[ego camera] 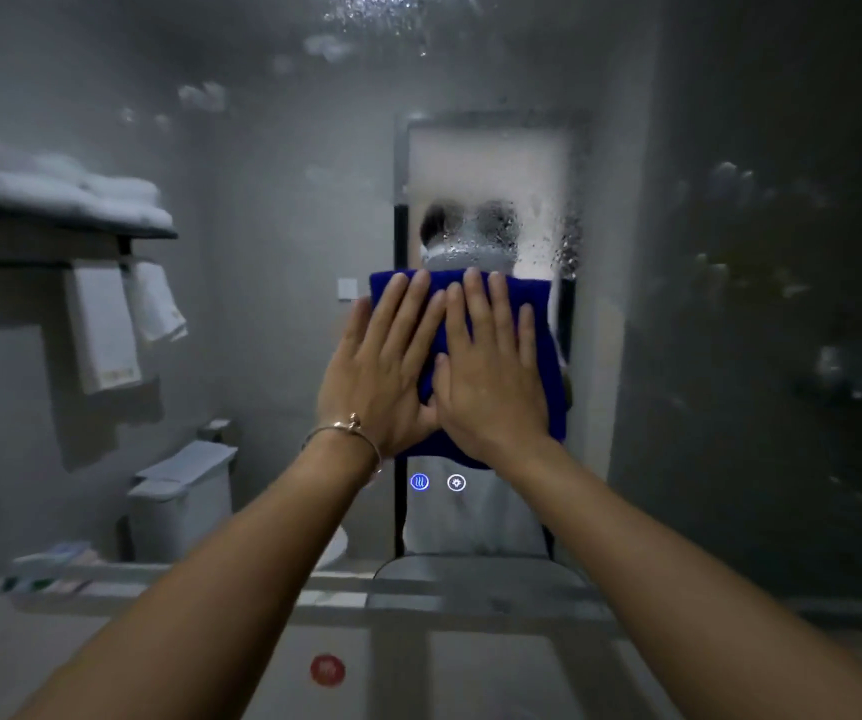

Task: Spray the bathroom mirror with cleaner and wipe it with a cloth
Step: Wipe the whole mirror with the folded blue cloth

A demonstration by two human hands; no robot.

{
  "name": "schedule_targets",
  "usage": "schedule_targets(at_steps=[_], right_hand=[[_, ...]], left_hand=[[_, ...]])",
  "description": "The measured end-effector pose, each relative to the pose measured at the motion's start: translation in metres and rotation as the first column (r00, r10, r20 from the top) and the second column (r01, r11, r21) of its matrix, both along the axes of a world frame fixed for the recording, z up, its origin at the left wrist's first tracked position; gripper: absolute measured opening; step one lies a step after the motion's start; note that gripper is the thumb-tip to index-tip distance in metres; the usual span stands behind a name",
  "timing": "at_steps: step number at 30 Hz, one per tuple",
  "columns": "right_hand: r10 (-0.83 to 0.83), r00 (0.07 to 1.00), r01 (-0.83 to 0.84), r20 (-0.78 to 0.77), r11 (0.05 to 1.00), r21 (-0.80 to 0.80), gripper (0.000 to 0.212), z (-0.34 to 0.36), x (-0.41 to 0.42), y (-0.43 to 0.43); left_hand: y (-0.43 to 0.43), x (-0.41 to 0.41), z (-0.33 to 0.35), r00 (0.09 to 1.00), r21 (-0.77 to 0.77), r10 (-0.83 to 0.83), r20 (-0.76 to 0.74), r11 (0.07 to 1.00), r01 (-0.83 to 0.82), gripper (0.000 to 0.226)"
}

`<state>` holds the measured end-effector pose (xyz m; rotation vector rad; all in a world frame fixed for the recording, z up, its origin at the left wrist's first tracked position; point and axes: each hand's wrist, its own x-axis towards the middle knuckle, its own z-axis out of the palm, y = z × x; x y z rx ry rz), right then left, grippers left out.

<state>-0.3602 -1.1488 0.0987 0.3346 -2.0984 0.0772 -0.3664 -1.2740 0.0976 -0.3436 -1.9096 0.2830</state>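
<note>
A large bathroom mirror (pixel 273 210) fills the view, its glass hazy and dotted with foam and spray droplets, thickest along the top and at the right. A folded blue cloth (pixel 540 324) lies flat against the glass at the centre. My left hand (pixel 382 366) presses on its left half with straight fingers, a thin bracelet on the wrist. Beside it, my right hand (pixel 491 366) presses on the right half, fingers straight and spread. No spray bottle is in view.
Two lit touch icons (pixel 438 482) glow on the glass just under the cloth. The reflection shows a towel rack (pixel 60 220), a toilet (pixel 185 501) and a person. A ledge (pixel 418 600) runs below the mirror, with a round red mark (pixel 327 669) beneath it.
</note>
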Motion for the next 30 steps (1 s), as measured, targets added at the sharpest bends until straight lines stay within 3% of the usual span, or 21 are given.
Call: schedule_targets(at_steps=[6, 10, 15, 18, 20, 22, 30], right_hand=[[0.031, 0.993, -0.019, -0.118, 0.995, 0.100, 0.063, -0.073, -0.009, -0.047], [0.050, 0.997, -0.036, -0.062, 0.977, 0.212, 0.064, -0.148, -0.007, -0.068], [-0.010, 1.000, 0.004, 0.028, 0.979, 0.206, 0.081, -0.207, -0.002, -0.093], [-0.029, 0.996, 0.012, 0.086, 0.981, 0.195, 0.083, -0.198, 0.001, -0.098], [0.021, 0.997, -0.037, 0.077, 0.975, 0.219, 0.073, -0.180, 0.003, -0.097], [0.080, 0.996, -0.087, 0.043, 0.969, 0.231, 0.063, -0.142, 0.002, -0.101], [0.110, 0.981, -0.063, -0.161, 0.961, 0.268, 0.063, 0.040, -0.012, -0.079]], left_hand=[[-0.056, -0.007, -0.085, 0.998, 0.042, 0.008, 0.068, 0.999, -0.011, 0.083], [-0.078, 0.005, -0.160, 0.990, 0.037, 0.023, 0.139, 0.999, -0.028, 0.091], [-0.101, 0.016, -0.216, 0.979, 0.061, -0.002, 0.205, 0.998, -0.011, 0.072], [-0.109, 0.016, -0.202, 0.967, 0.030, -0.034, 0.251, 0.999, 0.027, 0.094], [-0.112, 0.015, -0.187, 0.963, 0.050, -0.076, 0.258, 0.997, 0.066, 0.100], [-0.115, 0.012, -0.159, 0.970, 0.118, -0.103, 0.222, 0.990, 0.078, 0.096], [-0.074, 0.005, 0.018, 0.990, 0.271, 0.016, 0.139, 0.961, -0.054, 0.077]])
